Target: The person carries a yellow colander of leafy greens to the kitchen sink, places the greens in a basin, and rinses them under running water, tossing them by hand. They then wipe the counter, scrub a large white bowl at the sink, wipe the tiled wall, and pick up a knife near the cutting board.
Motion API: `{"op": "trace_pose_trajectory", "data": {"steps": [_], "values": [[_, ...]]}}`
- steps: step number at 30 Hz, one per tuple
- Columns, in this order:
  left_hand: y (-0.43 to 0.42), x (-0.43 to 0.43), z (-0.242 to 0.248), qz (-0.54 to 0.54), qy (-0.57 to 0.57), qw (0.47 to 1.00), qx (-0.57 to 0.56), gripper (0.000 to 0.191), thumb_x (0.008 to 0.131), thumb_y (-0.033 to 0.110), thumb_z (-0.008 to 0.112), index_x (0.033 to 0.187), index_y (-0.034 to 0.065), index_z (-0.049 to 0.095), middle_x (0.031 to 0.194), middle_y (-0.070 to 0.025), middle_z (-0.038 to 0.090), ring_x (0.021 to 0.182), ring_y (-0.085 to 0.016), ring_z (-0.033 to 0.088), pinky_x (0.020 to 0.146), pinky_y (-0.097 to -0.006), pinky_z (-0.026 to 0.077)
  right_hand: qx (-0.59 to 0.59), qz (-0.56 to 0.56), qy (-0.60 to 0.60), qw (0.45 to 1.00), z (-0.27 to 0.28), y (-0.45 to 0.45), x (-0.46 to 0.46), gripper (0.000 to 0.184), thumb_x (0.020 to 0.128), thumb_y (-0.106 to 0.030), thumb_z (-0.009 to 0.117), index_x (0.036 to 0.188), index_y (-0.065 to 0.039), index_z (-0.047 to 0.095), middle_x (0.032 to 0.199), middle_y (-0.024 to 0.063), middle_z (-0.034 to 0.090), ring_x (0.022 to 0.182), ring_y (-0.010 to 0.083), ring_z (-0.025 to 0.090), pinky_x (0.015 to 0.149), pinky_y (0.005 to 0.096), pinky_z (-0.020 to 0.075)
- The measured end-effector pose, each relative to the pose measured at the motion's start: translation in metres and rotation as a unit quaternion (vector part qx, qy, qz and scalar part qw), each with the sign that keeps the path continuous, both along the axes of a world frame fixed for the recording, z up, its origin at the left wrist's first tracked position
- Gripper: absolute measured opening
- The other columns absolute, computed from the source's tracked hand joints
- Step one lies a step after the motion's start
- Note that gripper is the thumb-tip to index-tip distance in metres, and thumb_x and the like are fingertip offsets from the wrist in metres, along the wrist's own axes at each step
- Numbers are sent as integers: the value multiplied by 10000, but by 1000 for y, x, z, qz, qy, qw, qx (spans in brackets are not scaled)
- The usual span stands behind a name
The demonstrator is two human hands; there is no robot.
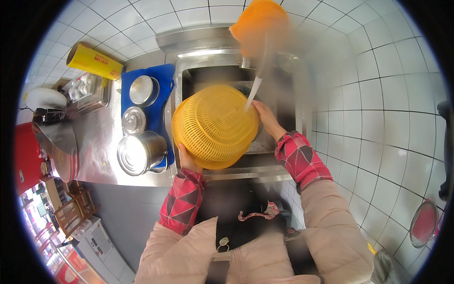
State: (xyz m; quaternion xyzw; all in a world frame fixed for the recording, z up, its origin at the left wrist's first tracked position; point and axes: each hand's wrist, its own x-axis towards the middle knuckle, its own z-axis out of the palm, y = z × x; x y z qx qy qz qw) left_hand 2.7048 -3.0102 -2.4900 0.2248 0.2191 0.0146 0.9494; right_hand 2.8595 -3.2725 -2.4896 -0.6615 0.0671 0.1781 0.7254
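A yellow plastic colander (216,127) is held bottom up over a stainless steel sink (289,156). My left hand (188,159) grips its rim at the near left. On the far right side, my right hand (267,120) holds the edge, and most of the fingers are hidden behind it. Water (253,94) runs from the tap (261,65) onto the colander's right part. Part of a dark round vessel shows behind the colander in the basin. An orange cloth (262,21) covers the upper part of the tap. Blur hides some of the tap area.
Left of the sink, a blue cloth (147,122) bears a lidded metal pot (142,152), a glass lid (133,120) and a round metal container (143,90). Farther left are a yellow roll box (94,61), clear containers (94,96) and a knife rack (53,117). A tiled wall (369,124) bounds the right.
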Motion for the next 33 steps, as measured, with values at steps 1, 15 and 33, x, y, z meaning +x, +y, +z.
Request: {"op": "trace_pose_trajectory", "data": {"steps": [1,15,33], "values": [[1,-1,-2,-3,7,1000,-4,538,906,478,319,1280,94,368,1236,-84,476,1113,-261,465,941,-406,371,25,-11,29,999,-4,4,0,344,905,-281,463,1129,-29,530,1118,33,545,1005,132,505,861,247,382],[2,-34,-7,15,-20,1000,12,598,879,503,368,1308,88,326,1280,-79,427,1159,-258,416,960,-392,358,-253,115,-135,951,1,27,4,485,854,-342,502,1205,-13,444,1093,159,565,1014,263,540,858,313,390],[-56,-35,-14,14,62,990,-129,544,918,463,281,1283,68,367,1234,-118,477,1105,-286,468,944,-414,366,-156,-33,127,979,-7,-85,-36,404,870,-428,443,1171,-165,498,1064,-3,544,938,124,484,737,379,376]]}}
